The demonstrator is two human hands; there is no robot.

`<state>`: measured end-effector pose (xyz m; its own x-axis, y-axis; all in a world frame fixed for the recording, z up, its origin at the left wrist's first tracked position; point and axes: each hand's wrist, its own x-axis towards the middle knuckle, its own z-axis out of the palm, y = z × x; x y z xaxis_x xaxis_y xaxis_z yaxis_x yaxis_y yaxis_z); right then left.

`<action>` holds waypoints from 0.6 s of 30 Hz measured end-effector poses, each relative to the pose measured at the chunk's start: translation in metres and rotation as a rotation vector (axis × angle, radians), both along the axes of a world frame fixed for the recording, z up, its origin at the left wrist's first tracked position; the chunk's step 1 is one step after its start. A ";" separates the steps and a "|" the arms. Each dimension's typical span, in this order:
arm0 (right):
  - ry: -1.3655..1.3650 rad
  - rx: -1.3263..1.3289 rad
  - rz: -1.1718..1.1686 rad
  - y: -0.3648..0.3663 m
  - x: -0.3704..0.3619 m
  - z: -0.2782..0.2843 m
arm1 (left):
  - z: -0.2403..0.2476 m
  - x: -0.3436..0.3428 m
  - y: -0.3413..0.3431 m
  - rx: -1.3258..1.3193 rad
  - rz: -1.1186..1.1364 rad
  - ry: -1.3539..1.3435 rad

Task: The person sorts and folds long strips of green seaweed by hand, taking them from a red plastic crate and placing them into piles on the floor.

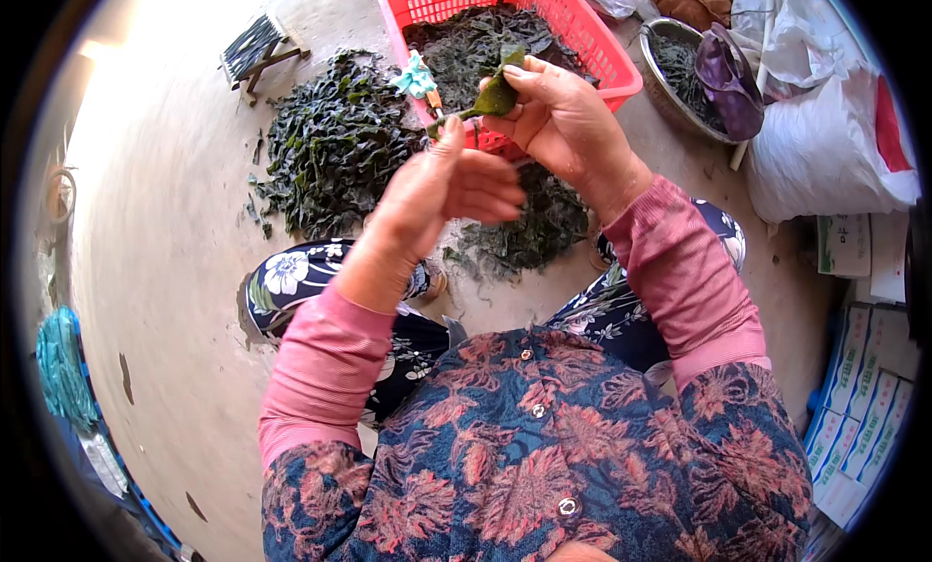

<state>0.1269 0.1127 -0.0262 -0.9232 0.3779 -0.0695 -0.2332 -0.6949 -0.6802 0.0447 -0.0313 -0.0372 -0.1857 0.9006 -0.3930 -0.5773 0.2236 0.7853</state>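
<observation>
2 hands are gripping 1 dark green seaweed strip (495,94) above the red basket (592,48): right hand (563,125) fingers are clamping its upper blade, left hand (437,193) fingers are pinching its lower stem, long axis slanting between them.

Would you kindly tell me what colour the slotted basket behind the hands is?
The basket is red, holding dark green leaves; the head view shows it.
</observation>
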 end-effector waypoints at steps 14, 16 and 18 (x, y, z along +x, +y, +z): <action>-0.078 -0.139 0.004 -0.023 0.014 -0.010 | -0.016 -0.017 0.020 0.360 0.702 -0.305; -0.071 -0.093 -0.022 -0.019 0.011 -0.018 | -0.020 -0.022 0.016 0.396 0.698 -0.309; -0.093 0.066 -0.077 -0.014 0.010 -0.019 | -0.025 -0.028 0.015 0.431 0.664 -0.311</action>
<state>0.1366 0.0985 -0.0455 -0.8820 0.4539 -0.1262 -0.2180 -0.6307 -0.7448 0.0171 -0.0162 -0.0620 -0.6686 0.7258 -0.1616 -0.6870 -0.5198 0.5078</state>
